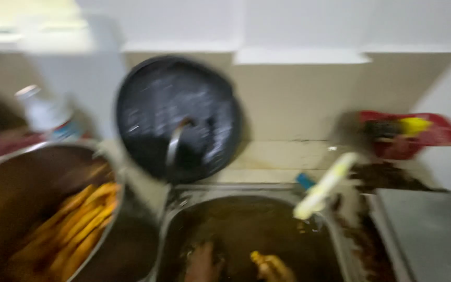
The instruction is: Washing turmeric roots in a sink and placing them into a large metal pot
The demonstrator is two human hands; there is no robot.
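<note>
The whole view is blurred. My left hand (202, 263) reaches down into the murky brown water of a metal sink (246, 201) at the bottom centre; its fingers are too blurred to read. Just to its right, my right hand (276, 271) seems to grip an orange-yellow piece (258, 257) that sticks up out of the water. A large metal bowl (6, 162) on the left holds several long orange sticks (79, 224), apparently carrots.
A black round pan (178, 115) leans against the wall behind the sink. A pale tap (324, 185) hangs over the basin's right side. A plastic bottle (45, 112) stands far left, a red pack (408, 133) far right, and a grey surface (434, 230) lies beside the sink.
</note>
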